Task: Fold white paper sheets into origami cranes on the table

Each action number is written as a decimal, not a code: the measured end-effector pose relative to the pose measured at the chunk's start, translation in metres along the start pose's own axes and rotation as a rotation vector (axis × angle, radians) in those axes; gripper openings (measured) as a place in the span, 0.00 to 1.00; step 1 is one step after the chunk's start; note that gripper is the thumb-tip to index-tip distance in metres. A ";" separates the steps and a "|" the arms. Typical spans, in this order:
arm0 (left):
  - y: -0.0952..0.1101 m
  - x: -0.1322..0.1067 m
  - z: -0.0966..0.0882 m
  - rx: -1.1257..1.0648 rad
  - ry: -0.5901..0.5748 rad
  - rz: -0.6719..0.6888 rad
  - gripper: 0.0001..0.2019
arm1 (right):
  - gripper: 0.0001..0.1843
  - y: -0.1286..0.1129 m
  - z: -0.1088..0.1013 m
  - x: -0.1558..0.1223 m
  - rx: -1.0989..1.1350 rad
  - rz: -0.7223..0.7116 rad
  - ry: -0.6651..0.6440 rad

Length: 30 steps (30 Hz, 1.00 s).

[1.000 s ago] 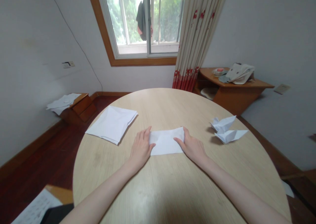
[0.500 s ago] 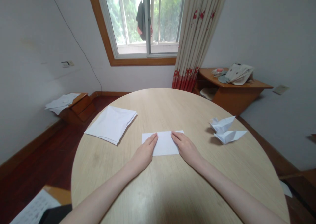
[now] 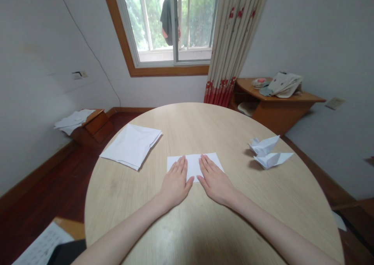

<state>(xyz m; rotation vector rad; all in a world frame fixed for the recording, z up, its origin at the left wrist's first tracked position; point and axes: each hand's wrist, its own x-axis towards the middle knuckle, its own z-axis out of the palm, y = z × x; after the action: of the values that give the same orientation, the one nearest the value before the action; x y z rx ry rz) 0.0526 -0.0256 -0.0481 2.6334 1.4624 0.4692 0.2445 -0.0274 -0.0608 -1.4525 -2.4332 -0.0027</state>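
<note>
A white sheet of paper (image 3: 193, 164), folded into a rectangle, lies flat on the round wooden table (image 3: 193, 128). My left hand (image 3: 176, 181) rests palm down on its left part, fingers stretched forward and thumb pointing inward. On the right part lies my right hand (image 3: 215, 181), also flat, its thumb turned towards the left one. Both hands are open and press on the paper, hiding some of it. Between them a strip of the sheet shows.
At the table's left lies a stack of white paper sheets (image 3: 131, 146). Two folded paper birds, a rear one (image 3: 265, 145) and a front one (image 3: 271, 160), stand at the right. Beyond are a wooden desk (image 3: 280, 93) with a cloth bag (image 3: 286, 84), and a curtain (image 3: 230, 43).
Both hands have flattened on the paper, with fingers spread more and thumbs now showing, pointing inward. The folded sheet has barely shifted.
</note>
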 end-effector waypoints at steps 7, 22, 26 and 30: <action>0.003 0.000 0.001 0.023 -0.010 -0.022 0.31 | 0.33 -0.001 -0.004 0.001 -0.023 -0.007 -0.062; -0.010 0.009 -0.018 -0.012 -0.186 0.008 0.34 | 0.40 0.015 -0.030 0.014 0.043 0.042 -0.261; -0.017 0.012 -0.021 -0.072 -0.205 0.032 0.36 | 0.43 0.017 -0.035 0.017 0.070 0.060 -0.306; -0.020 0.014 -0.025 -0.114 -0.246 0.026 0.36 | 0.42 0.022 -0.040 0.016 0.106 0.082 -0.336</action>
<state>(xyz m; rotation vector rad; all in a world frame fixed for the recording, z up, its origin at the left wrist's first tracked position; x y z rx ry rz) 0.0352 -0.0047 -0.0255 2.5173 1.2893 0.2130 0.2668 -0.0088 -0.0220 -1.6126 -2.5794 0.4146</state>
